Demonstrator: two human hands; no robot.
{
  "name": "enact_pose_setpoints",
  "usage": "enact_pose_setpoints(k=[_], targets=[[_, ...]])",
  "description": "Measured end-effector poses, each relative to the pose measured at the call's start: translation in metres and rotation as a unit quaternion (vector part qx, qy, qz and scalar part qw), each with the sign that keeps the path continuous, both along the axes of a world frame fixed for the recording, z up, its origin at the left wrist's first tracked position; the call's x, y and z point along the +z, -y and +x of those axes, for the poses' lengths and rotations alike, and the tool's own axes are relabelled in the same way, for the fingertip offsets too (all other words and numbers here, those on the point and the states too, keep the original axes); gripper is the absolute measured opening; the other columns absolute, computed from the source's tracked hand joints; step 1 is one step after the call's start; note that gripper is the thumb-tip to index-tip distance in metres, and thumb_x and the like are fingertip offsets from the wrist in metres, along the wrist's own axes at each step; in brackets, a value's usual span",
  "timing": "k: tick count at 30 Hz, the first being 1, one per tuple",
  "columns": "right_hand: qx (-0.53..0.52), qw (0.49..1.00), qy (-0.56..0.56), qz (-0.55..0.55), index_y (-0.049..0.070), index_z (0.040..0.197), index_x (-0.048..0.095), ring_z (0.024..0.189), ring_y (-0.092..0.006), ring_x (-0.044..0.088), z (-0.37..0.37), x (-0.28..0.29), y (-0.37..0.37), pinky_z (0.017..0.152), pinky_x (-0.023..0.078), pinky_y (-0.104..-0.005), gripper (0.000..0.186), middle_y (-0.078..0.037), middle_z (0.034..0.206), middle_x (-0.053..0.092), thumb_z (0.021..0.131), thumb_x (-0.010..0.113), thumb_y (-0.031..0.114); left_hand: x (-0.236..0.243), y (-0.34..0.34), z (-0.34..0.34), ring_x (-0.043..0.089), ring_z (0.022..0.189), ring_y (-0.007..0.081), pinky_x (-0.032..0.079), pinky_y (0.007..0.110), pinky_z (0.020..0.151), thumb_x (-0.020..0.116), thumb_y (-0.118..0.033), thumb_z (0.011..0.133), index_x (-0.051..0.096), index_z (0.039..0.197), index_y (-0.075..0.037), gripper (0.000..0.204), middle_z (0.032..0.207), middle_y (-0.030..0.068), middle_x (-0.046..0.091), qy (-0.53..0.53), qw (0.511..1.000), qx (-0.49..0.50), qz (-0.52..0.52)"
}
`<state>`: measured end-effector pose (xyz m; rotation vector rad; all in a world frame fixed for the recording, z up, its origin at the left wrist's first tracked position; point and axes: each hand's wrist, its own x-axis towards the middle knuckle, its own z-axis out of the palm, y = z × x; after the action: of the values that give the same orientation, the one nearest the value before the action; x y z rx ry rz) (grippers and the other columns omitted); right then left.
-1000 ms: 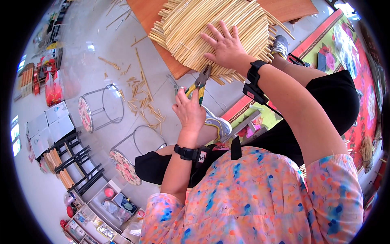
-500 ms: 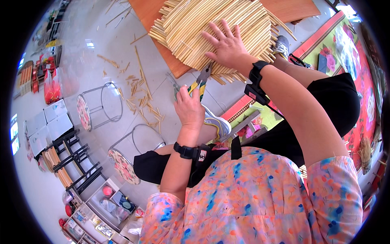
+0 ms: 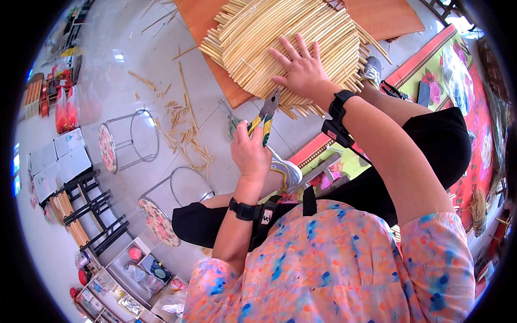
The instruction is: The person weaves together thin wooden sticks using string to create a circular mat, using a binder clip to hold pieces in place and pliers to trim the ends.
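A round panel of pale straw-coloured stalks [image 3: 258,48], laid side by side, rests on a brown wooden board [image 3: 196,21]. My right hand [image 3: 302,70] lies flat on it with fingers spread, near its lower right part. With my left hand [image 3: 252,153] I grip pliers [image 3: 269,106] by their yellow and green handles, which stand apart. The tips of the pliers reach the panel's near edge, among the stalk ends; whether a stalk is between the jaws is hard to make out. Beyond my left hand, a grey-green tool like scissors [image 3: 230,121] is partly hidden.
Cut stalk pieces [image 3: 180,126] litter the tiled floor to the left. Two stools with flowered seats [image 3: 107,148] lie on their sides there. A flowered red and green mat [image 3: 431,75] spreads on the right, with a phone-like dark slab [image 3: 424,93] on it.
The handles of the pliers have spread a little wider in my left hand. My right hand stays on the panel, and the whole view has shifted slightly.
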<state>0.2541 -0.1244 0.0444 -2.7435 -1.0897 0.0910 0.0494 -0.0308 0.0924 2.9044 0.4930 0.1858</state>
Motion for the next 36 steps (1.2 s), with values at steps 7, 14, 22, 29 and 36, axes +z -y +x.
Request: enact_pose_setpoints(k=[7,14,22,29,36], targets=[[0.0,0.999,0.003,-0.033,0.029,0.144,0.023,0.141,-0.0322,0.004,0.002,0.006,0.0,0.11,0.006,-0.0574,0.068,-0.003,0.153,0.013,0.087,0.04,0.06,0.05,0.003,0.031,0.052,0.101,0.0369,0.046,0.041,0.08,0.06,0.005,0.059,0.056,0.096,-0.002,0.038,0.11,0.0192,0.047,0.11,0.993,-0.02,-0.041],[0.0,0.999,-0.01,-0.037,0.029,0.145,0.021,0.141,-0.0322,0.002,0.002,0.005,-0.001,0.111,0.005,-0.0561,0.067,-0.003,0.153,0.01,0.088,0.04,0.058,0.034,-0.029,0.006,0.055,0.093,0.0218,0.041,0.031,0.084,0.053,0.005,0.062,0.053,0.112,-0.002,0.051,0.092,0.0108,0.053,-0.041,0.848,0.137,-0.51],[0.002,1.0,-0.003,-0.022,0.028,0.145,0.022,0.141,-0.0325,0.003,0.0,0.003,0.001,0.11,0.007,-0.0565,0.066,-0.004,0.153,0.01,0.088,0.039,0.058,-0.003,-0.003,-0.015,0.043,0.109,0.0364,0.034,0.052,0.085,0.061,0.0,0.067,0.057,0.106,-0.012,0.041,0.115,0.018,0.042,-0.074,0.997,0.017,0.005],[0.0,1.0,0.007,-0.011,0.028,0.145,0.023,0.141,-0.032,0.003,0.0,0.001,0.0,0.11,0.006,-0.0564,0.066,-0.004,0.153,0.012,0.088,0.038,0.058,-0.006,-0.001,-0.002,0.046,0.103,0.0362,0.039,0.044,0.079,0.057,0.001,0.069,0.058,0.104,-0.011,0.037,0.11,0.0171,0.044,-0.056,0.996,0.01,0.065],[0.001,1.0,0.0,-0.021,0.029,0.145,0.021,0.141,-0.0318,0.003,0.0,0.001,0.0,0.11,0.005,-0.0559,0.066,-0.004,0.153,0.011,0.088,0.036,0.059,-0.014,-0.005,0.0,0.051,0.095,0.0335,0.044,0.041,0.067,0.059,-0.002,0.07,0.058,0.092,-0.01,0.024,0.102,0.0156,0.047,-0.038,0.997,-0.004,0.069]])
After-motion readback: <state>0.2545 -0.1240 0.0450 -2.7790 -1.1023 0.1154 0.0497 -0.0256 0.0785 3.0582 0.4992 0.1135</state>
